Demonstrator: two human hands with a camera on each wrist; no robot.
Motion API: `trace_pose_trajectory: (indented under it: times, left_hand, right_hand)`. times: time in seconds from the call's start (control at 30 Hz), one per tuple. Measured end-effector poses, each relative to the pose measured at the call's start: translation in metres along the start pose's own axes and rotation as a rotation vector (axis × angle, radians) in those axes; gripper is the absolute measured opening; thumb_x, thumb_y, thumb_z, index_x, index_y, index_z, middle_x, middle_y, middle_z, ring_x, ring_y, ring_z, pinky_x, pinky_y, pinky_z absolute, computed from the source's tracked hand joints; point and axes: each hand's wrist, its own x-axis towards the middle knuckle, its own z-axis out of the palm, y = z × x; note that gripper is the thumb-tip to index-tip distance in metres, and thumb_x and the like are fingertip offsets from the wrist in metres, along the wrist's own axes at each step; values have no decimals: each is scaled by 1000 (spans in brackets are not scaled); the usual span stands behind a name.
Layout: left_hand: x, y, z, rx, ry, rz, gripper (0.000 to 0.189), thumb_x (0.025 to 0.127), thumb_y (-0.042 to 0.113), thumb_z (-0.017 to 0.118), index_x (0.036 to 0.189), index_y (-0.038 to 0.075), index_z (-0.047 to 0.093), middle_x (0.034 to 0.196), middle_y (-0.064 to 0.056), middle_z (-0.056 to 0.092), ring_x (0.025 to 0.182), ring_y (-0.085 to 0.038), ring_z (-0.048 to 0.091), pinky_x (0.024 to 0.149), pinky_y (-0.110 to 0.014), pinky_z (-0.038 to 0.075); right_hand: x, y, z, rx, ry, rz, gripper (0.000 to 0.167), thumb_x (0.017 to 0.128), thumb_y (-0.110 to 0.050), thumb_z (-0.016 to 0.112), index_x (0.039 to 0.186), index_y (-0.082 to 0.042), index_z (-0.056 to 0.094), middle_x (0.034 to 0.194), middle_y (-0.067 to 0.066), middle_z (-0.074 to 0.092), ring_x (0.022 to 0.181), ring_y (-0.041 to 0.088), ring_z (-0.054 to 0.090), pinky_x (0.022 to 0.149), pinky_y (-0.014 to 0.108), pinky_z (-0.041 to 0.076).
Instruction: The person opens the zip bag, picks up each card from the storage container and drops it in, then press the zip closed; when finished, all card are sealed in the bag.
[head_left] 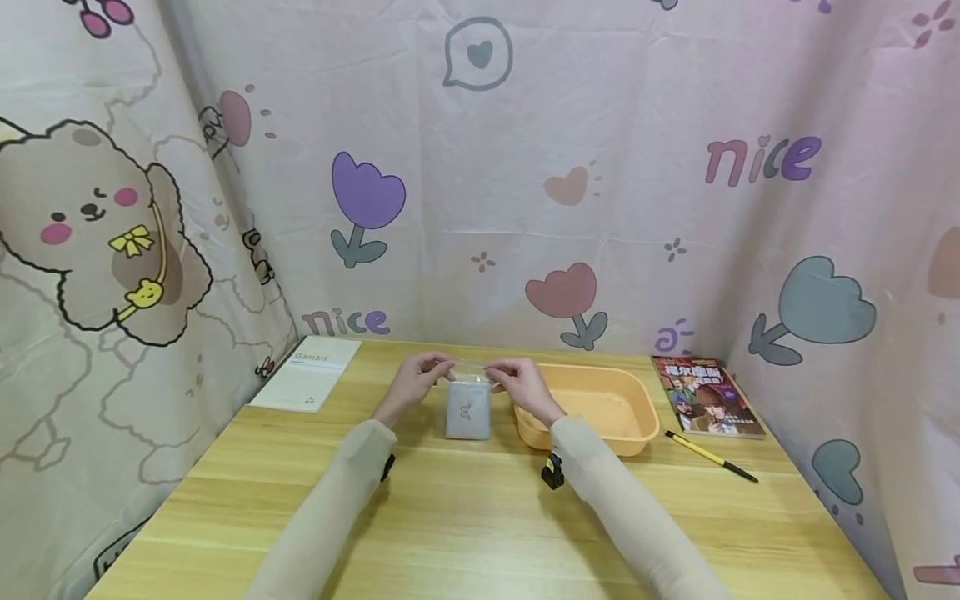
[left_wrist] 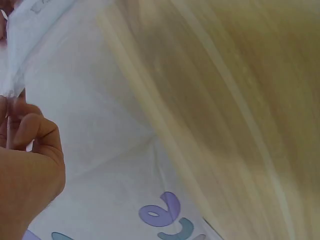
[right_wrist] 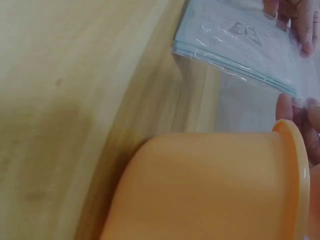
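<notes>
A clear plastic bag [head_left: 468, 372] holds a stack of pale blue flat pieces [head_left: 467, 412] with a small butterfly print on the front. In the right wrist view the stack [right_wrist: 240, 42] shows several thin layers at its edge. My left hand [head_left: 411, 385] pinches the bag's top at its left corner. On the opposite corner my right hand [head_left: 527, 387] pinches the bag between thumb and fingers. The left wrist view catches the left hand [left_wrist: 40, 155] with its fingers curled on the bag's edge [left_wrist: 17, 75].
Right of the bag stands an orange plastic basin [head_left: 637, 417], under my right forearm. A comic-covered magazine [head_left: 708, 396] and a yellow and black pen [head_left: 711, 456] lie farther right. At the back left is a white booklet [head_left: 307, 375]. Printed curtains [head_left: 465, 208] surround the wooden table [head_left: 450, 517].
</notes>
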Motion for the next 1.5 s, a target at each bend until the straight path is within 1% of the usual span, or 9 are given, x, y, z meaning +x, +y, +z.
trace_pose_trajectory:
  times: [0.1, 0.2, 0.4, 0.63, 0.83, 1.03, 1.27, 1.4, 1.5]
  left_hand:
    - [4, -4, 0, -25, -7, -48, 27, 99, 26, 59, 112, 5, 70, 93, -11, 74, 68, -17, 58, 55, -21, 46]
    - [7, -7, 1, -86, -41, -105, 26, 100, 23, 58, 115, 4, 68, 102, -17, 72, 70, -16, 67, 50, -22, 49]
    - [14, -17, 7, -138, -70, -200, 32, 102, 19, 55, 123, -3, 62, 109, -24, 68, 80, -18, 72, 66, -29, 61]
    - [19, -29, 10, -148, -64, -297, 30, 100, 13, 56, 121, -9, 61, 101, -21, 69, 78, -19, 70, 70, -30, 63]
    - [25, -35, 12, -100, -45, -344, 25, 99, 10, 57, 115, -8, 65, 96, -19, 70, 74, -16, 69, 66, -27, 61]
    - [26, -35, 15, -115, -36, -393, 25, 101, 8, 53, 115, -9, 64, 100, -21, 68, 78, -19, 68, 73, -32, 63]
    - [25, -43, 17, -172, -3, -429, 24, 100, 4, 52, 116, -12, 62, 99, -24, 68, 74, -19, 69, 71, -31, 64]
    - [22, -43, 13, -161, 15, -428, 28, 100, 3, 51, 123, -12, 57, 105, -29, 66, 76, -23, 70, 74, -34, 64]
    - [19, -37, 9, -143, 35, -417, 39, 99, 3, 50, 137, -7, 48, 121, -31, 61, 86, -29, 70, 82, -39, 62]
  right_hand:
    - [3, 1, -2, -37, -18, 9, 24, 98, -7, 59, 116, 5, 68, 111, 28, 68, 86, 33, 72, 85, 54, 59]
    - [4, 3, -4, -78, -11, 23, 23, 99, -9, 58, 116, 1, 70, 113, 26, 69, 89, 35, 71, 85, 53, 59]
    - [4, 8, -9, -160, 59, 29, 24, 99, -11, 58, 117, -1, 70, 112, 22, 70, 91, 32, 71, 85, 47, 61]
    - [-2, 7, -18, -233, 133, -9, 19, 97, -14, 62, 110, -6, 74, 97, 9, 75, 85, 20, 70, 71, 26, 60]
    - [-12, 9, -32, -230, 200, 19, 18, 96, -14, 64, 107, -4, 75, 90, 11, 74, 79, 16, 69, 68, 22, 58]
    - [-21, 14, -49, -209, 210, 39, 18, 96, -17, 64, 105, -5, 75, 93, 16, 74, 79, 14, 66, 69, 20, 55]
    - [-35, 19, -61, -88, 182, 97, 23, 97, -13, 63, 110, 3, 71, 98, 27, 70, 88, 32, 69, 75, 29, 63]
    - [-43, 19, -65, -68, 145, 101, 26, 97, -13, 62, 112, 7, 69, 100, 27, 70, 86, 26, 69, 72, 31, 63]
    - [-49, 17, -68, -76, 142, 117, 27, 97, -13, 62, 113, 7, 69, 103, 26, 70, 86, 22, 69, 75, 34, 63]
